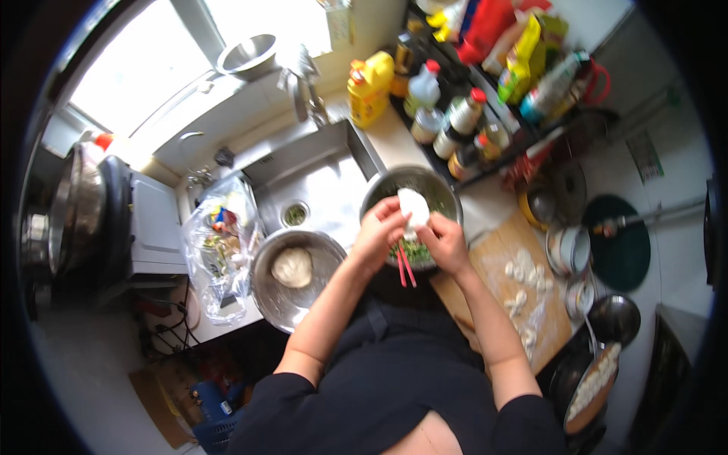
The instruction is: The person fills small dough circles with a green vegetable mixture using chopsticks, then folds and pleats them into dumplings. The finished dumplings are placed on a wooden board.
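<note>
Between my two hands a flat white dough wrapper (pixel 413 207) is held over a steel bowl (pixel 453 196) of chopped green filling (pixel 420 251). My left hand (pixel 382 229) grips its left side with thumb and fingers. On the right edge, my right hand (pixel 445 239) pinches the wrapper. Red chopsticks (pixel 405 267) rest in the filling with their ends pointing towards me. To the left, a second steel bowl (pixel 266 293) contains a pale lump of dough (pixel 292 267). Small dough pieces (pixel 526 267) and white flour lie on a wooden board (pixel 489 250) to the right.
A steel sink (pixel 335 176) lies behind the bowls, with a plastic bag of scraps (pixel 224 250) at its left. A yellow oil jug (pixel 371 88) and several bottles (pixel 463 116) stand at the back right. Formed dumplings (pixel 594 381) line a tray at lower right.
</note>
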Available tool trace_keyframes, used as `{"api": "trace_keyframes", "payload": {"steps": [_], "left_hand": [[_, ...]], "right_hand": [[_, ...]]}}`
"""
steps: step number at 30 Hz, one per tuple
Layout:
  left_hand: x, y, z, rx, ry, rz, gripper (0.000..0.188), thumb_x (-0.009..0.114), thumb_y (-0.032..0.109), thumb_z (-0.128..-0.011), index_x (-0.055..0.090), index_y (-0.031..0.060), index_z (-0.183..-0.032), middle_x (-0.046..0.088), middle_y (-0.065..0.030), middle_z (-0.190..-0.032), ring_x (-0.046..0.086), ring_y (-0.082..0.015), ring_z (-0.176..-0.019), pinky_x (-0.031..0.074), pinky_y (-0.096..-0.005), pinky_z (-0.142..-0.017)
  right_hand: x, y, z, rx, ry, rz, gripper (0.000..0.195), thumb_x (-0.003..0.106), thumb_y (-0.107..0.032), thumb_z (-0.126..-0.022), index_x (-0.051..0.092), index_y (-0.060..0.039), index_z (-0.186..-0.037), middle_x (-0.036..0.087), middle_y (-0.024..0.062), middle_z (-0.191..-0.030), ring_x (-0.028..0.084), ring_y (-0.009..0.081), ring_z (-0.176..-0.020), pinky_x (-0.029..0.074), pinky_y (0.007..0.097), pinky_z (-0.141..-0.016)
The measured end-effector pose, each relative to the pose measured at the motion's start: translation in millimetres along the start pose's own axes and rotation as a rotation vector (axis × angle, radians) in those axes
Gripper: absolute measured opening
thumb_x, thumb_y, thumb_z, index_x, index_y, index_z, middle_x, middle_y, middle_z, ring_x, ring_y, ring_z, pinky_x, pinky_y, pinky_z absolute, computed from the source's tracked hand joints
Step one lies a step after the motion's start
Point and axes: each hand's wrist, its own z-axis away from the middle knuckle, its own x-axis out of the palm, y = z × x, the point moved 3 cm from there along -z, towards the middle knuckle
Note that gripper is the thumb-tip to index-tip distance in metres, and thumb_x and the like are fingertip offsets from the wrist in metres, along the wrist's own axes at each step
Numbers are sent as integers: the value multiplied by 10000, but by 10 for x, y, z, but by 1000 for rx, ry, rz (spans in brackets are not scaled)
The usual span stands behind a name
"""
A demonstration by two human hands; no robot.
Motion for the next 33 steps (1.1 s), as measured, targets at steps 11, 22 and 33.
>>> {"api": "trace_keyframes", "payload": {"steps": [11, 22, 33], "left_hand": [[115, 13, 10, 18, 92, -53, 321, 677, 89, -893, 565, 37, -1189, 634, -41, -1107, 622, -115, -986, 525, -237, -814], [131, -59, 1, -24, 118, -11, 336, 685, 140, -911, 550, 37, -1200, 633, -41, -1111, 608, -122, -1031, 504, -277, -889], [221, -86, -140, -57, 136, -44, 324, 694, 136, -904, 553, 51, -1184, 632, -18, -1033, 611, -80, -929, 514, -222, -799]], "right_hand": [[-10, -104, 28, -147, 38, 92, 184, 587, -109, -913, 609, 12, -776, 565, 130, -722, 521, 290, -685, 419, 372, -642], [6, -134, 73, -64, 57, 47, 249, 572, -183, -950, 651, -2, -797, 615, 99, -761, 567, 224, -705, 439, 342, -655], [-27, 127, 153, 223, 34, -147, 226, 591, -166, -970, 709, 17, -912, 683, 82, -867, 627, 141, -782, 472, 283, -694]]}}
